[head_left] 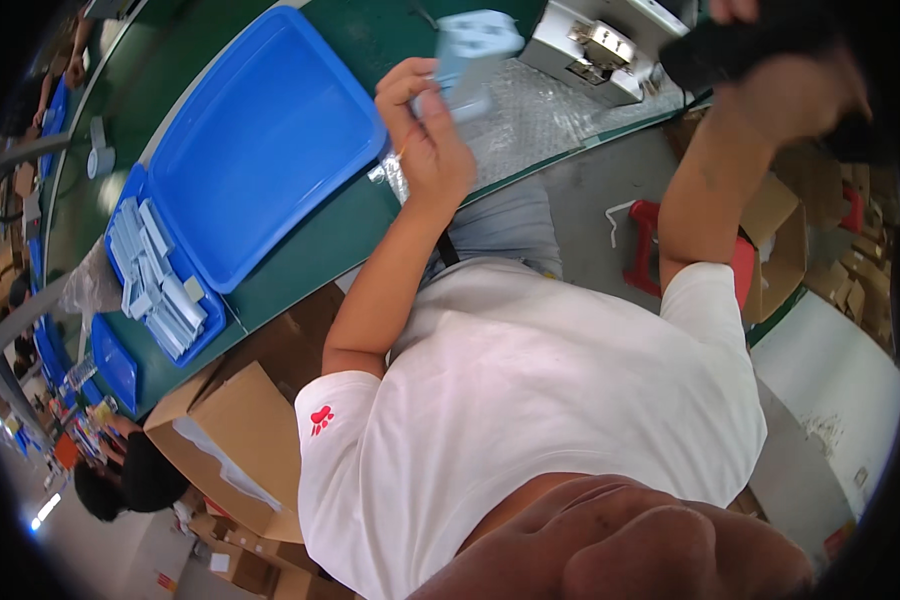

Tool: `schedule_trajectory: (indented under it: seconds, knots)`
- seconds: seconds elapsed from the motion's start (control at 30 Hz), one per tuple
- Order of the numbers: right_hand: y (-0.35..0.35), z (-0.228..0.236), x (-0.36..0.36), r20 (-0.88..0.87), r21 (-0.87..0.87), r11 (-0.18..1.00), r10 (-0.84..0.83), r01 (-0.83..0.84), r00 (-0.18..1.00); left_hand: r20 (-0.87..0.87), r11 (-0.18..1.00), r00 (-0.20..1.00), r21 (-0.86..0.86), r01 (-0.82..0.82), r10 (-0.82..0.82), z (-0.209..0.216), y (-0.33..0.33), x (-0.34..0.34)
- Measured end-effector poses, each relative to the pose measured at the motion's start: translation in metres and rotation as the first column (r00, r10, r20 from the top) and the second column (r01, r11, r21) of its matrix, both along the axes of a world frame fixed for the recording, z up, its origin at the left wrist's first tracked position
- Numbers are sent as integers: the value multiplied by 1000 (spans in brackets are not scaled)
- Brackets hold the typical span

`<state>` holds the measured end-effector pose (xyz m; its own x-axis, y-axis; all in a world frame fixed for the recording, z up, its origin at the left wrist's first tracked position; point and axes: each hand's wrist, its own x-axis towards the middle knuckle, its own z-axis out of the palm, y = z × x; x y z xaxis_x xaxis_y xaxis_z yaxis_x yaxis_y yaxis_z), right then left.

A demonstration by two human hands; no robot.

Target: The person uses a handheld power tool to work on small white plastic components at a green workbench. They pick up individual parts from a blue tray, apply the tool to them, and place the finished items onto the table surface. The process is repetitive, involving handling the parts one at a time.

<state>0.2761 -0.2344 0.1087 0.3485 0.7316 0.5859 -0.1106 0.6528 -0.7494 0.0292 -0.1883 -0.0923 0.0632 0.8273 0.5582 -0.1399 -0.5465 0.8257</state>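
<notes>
Raised over the green workbench, my left hand grips a light-blue plastic part between thumb and fingers. The part has a boxy top with dark openings and a rounded lower end; motion blurs it a little. My right hand is at the far right, smeared by motion. A black object lies against it, and I cannot make out its kind or whether my fingers hold it. Between the two hands stands a metal fixture with a clamp-like mechanism on top.
Left of my left hand lies a large blue tray. Beside it, a smaller blue tray holds several pale-blue plastic pieces. Bubble wrap covers the bench by the fixture. A cardboard box and red stool stand below; another person works at left.
</notes>
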Motion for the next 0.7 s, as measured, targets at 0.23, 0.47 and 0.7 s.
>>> schedule_trajectory:
  seconds: [0.23,0.47,0.7]
  knots:
    - [-11,-13,-30,15,111,988,-111,109,994,-439,996,898,83,33,7,-8,-8,0]
    - [26,-24,-51,61,161,973,-179,167,982,-377,995,926,93,41,-3,-9,-8,3]
    - [38,-32,-56,79,174,970,-183,168,980,-352,997,936,71,44,-16,-12,-6,4]
